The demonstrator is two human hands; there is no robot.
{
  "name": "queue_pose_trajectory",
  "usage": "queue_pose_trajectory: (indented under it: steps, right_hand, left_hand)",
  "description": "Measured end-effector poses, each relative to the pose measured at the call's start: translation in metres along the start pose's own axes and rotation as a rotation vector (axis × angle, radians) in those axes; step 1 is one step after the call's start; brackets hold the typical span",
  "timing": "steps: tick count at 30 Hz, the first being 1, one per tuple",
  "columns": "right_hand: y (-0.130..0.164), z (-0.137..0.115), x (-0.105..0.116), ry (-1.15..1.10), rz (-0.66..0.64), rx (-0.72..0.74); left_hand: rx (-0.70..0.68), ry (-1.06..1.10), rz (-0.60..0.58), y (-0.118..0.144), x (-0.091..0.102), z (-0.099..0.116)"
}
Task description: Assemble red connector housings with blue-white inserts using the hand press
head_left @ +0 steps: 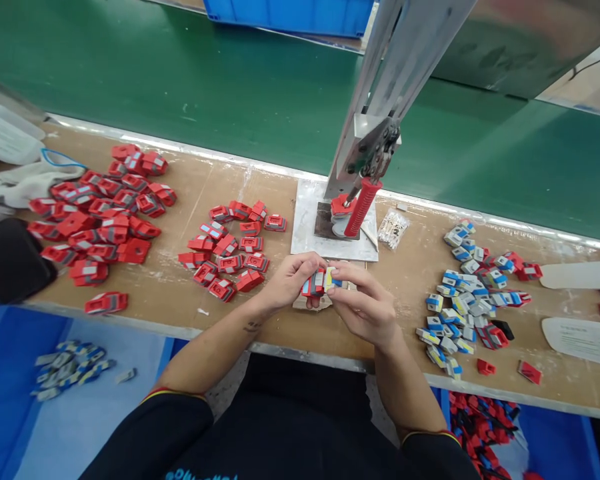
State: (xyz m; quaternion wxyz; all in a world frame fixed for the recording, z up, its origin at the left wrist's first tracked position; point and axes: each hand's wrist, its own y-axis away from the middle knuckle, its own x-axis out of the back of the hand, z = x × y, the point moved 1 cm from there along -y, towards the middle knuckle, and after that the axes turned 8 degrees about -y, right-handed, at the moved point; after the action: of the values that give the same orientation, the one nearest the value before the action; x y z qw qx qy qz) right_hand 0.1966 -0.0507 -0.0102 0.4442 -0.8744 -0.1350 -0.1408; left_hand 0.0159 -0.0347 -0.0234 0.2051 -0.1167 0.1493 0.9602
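Note:
Between the thumb and fingers of my left hand [291,280] is a red toy vehicle part [313,285] with grey and light blue patches. My right hand [365,300] pinches a small yellow, white and blue toy part [333,279], which is right beside the red one; I cannot tell whether the two are joined. Both hands are close together over the bench's front edge, just below the hand press [364,207]. Under the press, another red part [341,205] sits on a dark block. Fingers hide portions of both held parts.
Red vehicle parts lie in a large pile [113,227] and a smaller group [225,247] on the left. White, blue and yellow parts [460,300] cover the right side. A bag of cotton swabs [393,229] lies beside the press. Behind runs a green conveyor belt [230,87].

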Motion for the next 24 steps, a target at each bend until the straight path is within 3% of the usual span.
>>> queue_pose_trajectory:
  steps: [4,8,15,20,24]
  right_hand:
    - [0.0,0.0,0.002,-0.025,-0.058,-0.012]
    - [0.003,0.001,-0.005,-0.015,0.011,-0.022]
    - [-0.002,-0.001,-0.017,0.149,0.209,0.123]
    - [-0.003,-0.005,-0.014,0.134,0.167,0.177]
    - [-0.001,-0.006,-0.012,0.116,0.209,0.22]
  left_hand:
    - [0.008,-0.041,0.019,0.0,0.003,0.002]
    - [0.012,-0.1,0.025,0.0,0.007,0.004]
    - [-0.274,-0.104,0.29,0.01,-0.007,0.013]
    - [-0.284,-0.267,0.264,0.023,-0.01,0.013]
    - [-0.334,-0.435,0.23,0.036,-0.012,0.016]
